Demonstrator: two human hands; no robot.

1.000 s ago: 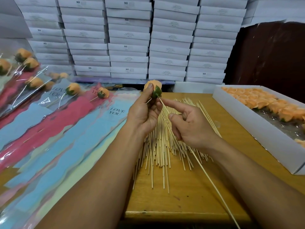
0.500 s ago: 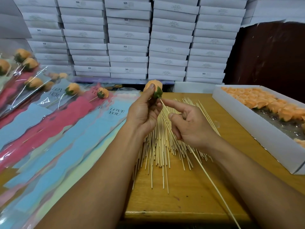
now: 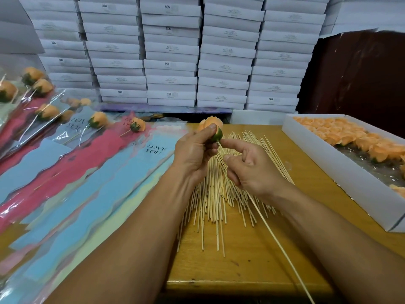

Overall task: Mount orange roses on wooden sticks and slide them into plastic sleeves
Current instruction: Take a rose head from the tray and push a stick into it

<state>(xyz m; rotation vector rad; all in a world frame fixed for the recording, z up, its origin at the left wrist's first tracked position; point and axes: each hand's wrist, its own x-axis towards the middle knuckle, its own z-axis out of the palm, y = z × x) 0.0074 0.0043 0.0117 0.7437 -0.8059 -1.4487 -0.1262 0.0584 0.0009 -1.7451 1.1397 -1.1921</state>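
Above stick pile (image 3: 215, 194): L hand (image 3: 192, 154) grip pinching soft rose (image 3: 211, 126); R hand (image 3: 252, 170) pinching thin stick (image 3: 278, 242).

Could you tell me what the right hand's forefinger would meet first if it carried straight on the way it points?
Most likely the green base of the orange rose held by the left hand; the right hand forefinger tip sits almost against it already.

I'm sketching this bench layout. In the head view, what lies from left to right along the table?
Sleeved roses → blue plastic sleeves → left hand holding the orange rose → right hand on the stick → white box of roses.
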